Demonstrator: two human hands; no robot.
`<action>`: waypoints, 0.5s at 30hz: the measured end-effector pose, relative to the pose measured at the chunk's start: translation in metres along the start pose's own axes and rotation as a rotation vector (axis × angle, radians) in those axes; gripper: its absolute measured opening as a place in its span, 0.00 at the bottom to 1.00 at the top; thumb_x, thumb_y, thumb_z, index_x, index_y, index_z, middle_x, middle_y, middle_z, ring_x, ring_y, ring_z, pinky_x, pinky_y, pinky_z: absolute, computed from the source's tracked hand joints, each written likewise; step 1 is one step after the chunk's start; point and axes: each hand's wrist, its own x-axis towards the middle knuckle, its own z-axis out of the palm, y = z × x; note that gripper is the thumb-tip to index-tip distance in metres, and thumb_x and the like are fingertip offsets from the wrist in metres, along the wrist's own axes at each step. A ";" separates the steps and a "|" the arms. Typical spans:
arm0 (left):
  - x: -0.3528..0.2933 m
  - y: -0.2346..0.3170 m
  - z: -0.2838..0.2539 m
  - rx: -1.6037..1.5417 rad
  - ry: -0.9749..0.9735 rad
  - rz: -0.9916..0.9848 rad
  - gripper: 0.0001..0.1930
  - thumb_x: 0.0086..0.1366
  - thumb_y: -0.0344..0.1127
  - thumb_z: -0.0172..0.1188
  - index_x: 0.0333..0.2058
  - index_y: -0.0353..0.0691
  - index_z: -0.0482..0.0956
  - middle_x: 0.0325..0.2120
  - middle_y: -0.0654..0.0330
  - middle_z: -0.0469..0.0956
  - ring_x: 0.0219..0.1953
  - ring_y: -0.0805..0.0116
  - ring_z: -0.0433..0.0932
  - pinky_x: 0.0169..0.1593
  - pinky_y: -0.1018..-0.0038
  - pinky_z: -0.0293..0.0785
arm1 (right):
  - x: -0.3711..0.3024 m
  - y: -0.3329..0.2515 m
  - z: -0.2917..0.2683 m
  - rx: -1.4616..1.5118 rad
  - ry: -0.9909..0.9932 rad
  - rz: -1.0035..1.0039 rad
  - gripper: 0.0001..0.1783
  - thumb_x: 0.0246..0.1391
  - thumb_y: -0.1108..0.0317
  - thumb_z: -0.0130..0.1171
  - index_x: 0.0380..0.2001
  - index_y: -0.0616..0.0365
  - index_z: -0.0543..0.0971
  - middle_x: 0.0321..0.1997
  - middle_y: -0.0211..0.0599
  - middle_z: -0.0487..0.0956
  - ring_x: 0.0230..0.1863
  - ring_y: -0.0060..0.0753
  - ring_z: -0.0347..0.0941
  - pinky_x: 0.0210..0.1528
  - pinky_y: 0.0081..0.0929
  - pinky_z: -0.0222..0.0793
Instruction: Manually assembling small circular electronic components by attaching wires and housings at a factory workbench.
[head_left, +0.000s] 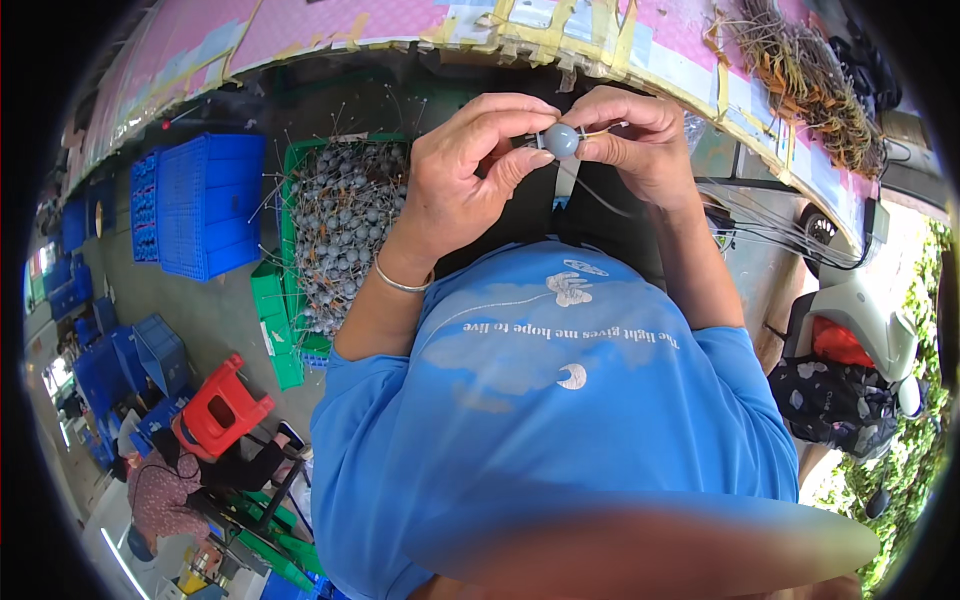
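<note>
Beside the taped pink tabletop (pixel 320 22), left hand (pixel 460 165) and right hand (pixel 640 150) pinch a grey wired ball (pixel 562 141) between them.

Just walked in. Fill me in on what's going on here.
A person in a blue T-shirt holds a small grey ball between the fingertips of the left hand and right hand, close to the edge of a pink-covered bench. A thin lead shows on the ball's right side. To the left, a green crate is heaped with similar wired grey balls.
</note>
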 end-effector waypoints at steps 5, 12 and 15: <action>-0.002 -0.005 -0.005 -0.068 -0.013 -0.120 0.11 0.58 0.27 0.67 0.40 0.35 0.81 0.41 0.57 0.81 0.29 0.75 0.80 0.29 0.81 0.77 | -0.002 0.012 0.006 0.191 0.096 0.057 0.09 0.57 0.74 0.61 0.40 0.67 0.81 0.41 0.48 0.82 0.41 0.35 0.79 0.44 0.29 0.76; -0.008 -0.004 -0.003 -0.003 0.068 -0.050 0.11 0.57 0.25 0.68 0.40 0.35 0.82 0.40 0.58 0.81 0.26 0.77 0.79 0.28 0.82 0.76 | 0.000 0.018 0.012 0.143 0.177 -0.009 0.09 0.61 0.73 0.57 0.41 0.67 0.81 0.43 0.48 0.82 0.43 0.34 0.79 0.45 0.28 0.77; -0.015 0.004 -0.013 0.054 0.071 -0.135 0.11 0.57 0.25 0.68 0.40 0.34 0.82 0.40 0.59 0.81 0.26 0.78 0.78 0.28 0.84 0.74 | 0.003 0.017 0.021 0.112 0.131 0.094 0.10 0.60 0.74 0.58 0.43 0.66 0.81 0.42 0.46 0.82 0.42 0.31 0.80 0.44 0.25 0.77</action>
